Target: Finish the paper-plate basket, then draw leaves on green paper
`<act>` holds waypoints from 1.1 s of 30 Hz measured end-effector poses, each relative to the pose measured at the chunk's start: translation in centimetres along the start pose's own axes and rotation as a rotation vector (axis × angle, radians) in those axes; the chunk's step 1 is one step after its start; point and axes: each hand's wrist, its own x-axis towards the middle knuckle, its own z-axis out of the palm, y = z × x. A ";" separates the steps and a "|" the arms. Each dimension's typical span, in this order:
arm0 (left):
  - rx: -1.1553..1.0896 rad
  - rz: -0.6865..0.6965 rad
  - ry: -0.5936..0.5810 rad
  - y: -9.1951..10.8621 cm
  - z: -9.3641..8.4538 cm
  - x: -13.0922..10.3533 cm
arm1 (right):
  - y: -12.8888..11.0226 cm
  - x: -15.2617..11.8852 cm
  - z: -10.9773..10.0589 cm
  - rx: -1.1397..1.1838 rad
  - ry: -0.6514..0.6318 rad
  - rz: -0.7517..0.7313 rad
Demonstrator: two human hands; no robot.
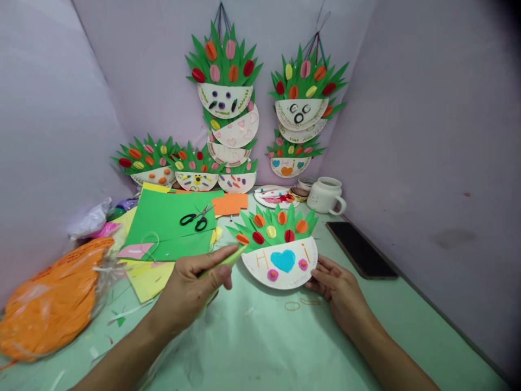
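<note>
My right hand [340,288] pinches the right edge of a half paper plate [290,278], holding it slightly tilted above the table. The plate bears an orange "H" and "i", a blue heart and two pink flowers. Green paper leaves [280,220] with red, orange and yellow paper tulips rise from behind its straight edge. My left hand [187,288] is closed around a slim yellow-green pointed thing [236,256]; most of it is hidden, so its kind is unclear. Its tip is at the plate's upper left, by an orange tulip [242,239].
Black-handled scissors [199,218] lie on green paper sheets [163,203] at the left. An orange bag [57,298] is at the near left. A phone [360,250] and a white mug [325,195] stand at the right. Similar plate crafts [226,100] hang at the back wall.
</note>
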 end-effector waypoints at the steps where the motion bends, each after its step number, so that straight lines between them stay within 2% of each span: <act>1: 0.003 0.010 0.002 0.0 0.0 0.0 | 0.0 0.0 0.0 0.001 0.002 0.000; 8: 0.134 0.046 0.063 0.3 -0.1 0.3 | 0.2 0.0 0.0 0.010 0.014 -0.014; 18: 0.280 0.102 0.024 -0.8 0.5 0.3 | 0.2 -0.1 0.1 0.011 0.039 -0.013; 25: 0.452 0.217 0.155 -1.2 0.9 0.2 | 0.1 -0.4 0.3 0.021 0.069 -0.026; 28: 0.473 0.271 0.175 -1.1 1.1 0.1 | 0.2 -0.5 0.3 0.011 0.084 -0.034; 33: 0.519 0.229 0.171 -1.2 1.1 0.0 | 0.5 -0.3 0.2 0.016 0.084 -0.047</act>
